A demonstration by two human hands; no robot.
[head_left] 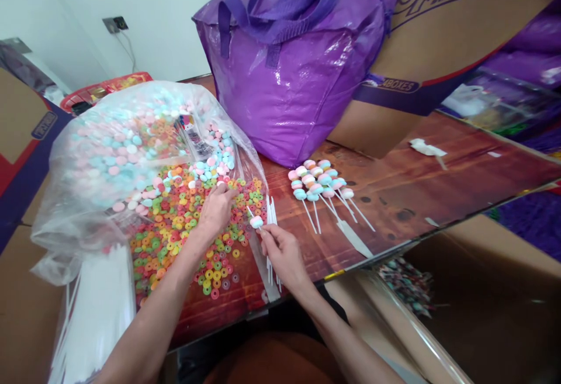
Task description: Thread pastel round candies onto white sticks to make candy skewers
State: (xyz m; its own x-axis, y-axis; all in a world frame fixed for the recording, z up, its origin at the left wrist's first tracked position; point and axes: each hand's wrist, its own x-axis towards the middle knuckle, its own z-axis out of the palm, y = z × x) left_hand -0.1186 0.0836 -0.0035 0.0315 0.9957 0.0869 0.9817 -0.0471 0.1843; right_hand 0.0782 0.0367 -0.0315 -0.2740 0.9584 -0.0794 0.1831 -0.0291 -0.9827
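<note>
My right hand [284, 255] pinches a white stick, close beneath the pastel candies [256, 221] threaded on it; the bare tip of the stick sticks out above them. Over the far edge of a spread of colourful ring candies [175, 238], my left hand [217, 206] has its fingers drawn together. Whatever it may hold is too small to name. Several loose white sticks [272, 211] lie under and beside my right hand. To the right, finished-looking candy skewers [318, 179] rest on the table in rows, their sticks pointing toward me.
A clear plastic bag [100, 127] of pastel candies spills onto the wooden table [394, 197]. Bundled white sticks [100, 308] stand at the left. Behind are a purple bag [284, 92] and a large cardboard box [433, 39]. Below the right edge, an open box holds wrapped candies [405, 284].
</note>
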